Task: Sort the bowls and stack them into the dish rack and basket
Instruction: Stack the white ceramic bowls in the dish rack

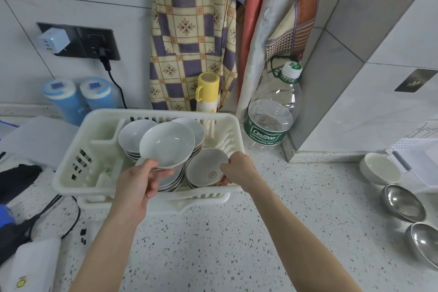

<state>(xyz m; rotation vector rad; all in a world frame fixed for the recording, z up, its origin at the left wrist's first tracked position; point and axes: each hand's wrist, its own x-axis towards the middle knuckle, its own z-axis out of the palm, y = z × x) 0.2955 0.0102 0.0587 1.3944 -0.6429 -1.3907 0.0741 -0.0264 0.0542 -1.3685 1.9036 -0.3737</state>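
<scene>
A white plastic dish rack stands on the speckled counter and holds several stacks of white bowls. My left hand grips a white bowl by its near rim, held tilted above a stack at the rack's front. My right hand holds the top bowl with a red mark on the front right stack, fingers on its right rim. Another stack sits behind at the left. At the far right a white bowl and two steel bowls rest on the counter.
A large water bottle stands right of the rack, a yellow cup behind it. Two blue canisters stand at the back left. Black cables and dark cloth lie left. A white basket sits far right.
</scene>
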